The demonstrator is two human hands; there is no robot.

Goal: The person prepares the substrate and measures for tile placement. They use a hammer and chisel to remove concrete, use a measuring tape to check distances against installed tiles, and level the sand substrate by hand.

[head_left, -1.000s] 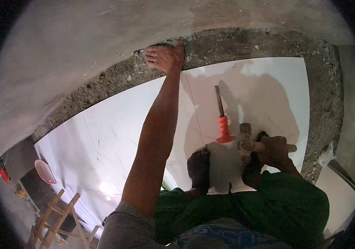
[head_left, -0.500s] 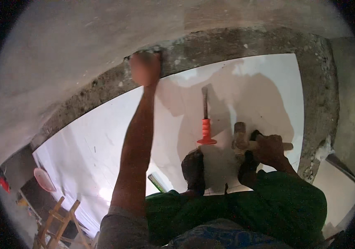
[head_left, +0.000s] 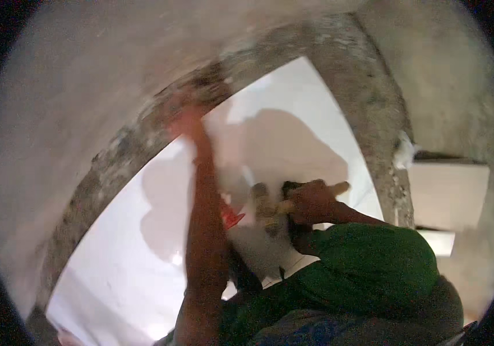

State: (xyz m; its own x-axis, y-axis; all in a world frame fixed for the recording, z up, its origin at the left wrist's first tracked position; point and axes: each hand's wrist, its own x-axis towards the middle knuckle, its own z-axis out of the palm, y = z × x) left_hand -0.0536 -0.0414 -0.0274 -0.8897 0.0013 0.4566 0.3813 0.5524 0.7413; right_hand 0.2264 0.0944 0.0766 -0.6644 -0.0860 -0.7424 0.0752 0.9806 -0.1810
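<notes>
The picture is smeared by motion. My left hand [head_left: 186, 118] is stretched far out and lies against the rough concrete strip [head_left: 114, 167] at the edge of the white tiled floor [head_left: 120, 248]; its fingers are too blurred to read. My right hand [head_left: 310, 202] is closed around the wooden handle of a hammer [head_left: 267, 205], held low near my green trouser leg [head_left: 374, 265]. A chisel with a red hand guard [head_left: 230, 217] lies on the tile just beside my left forearm, which hides most of it.
A grey plastered wall [head_left: 85, 75] rises beyond the concrete strip. The strip bends round to the right side [head_left: 382, 144]. A pale block or step [head_left: 449, 196] stands at the right, with a crumpled white scrap [head_left: 404, 153] next to it.
The view has swung and blurred. My left hand has slid left and lower along the concrete strip, and my forearm now covers the chisel. The right hand still holds the hammer.
</notes>
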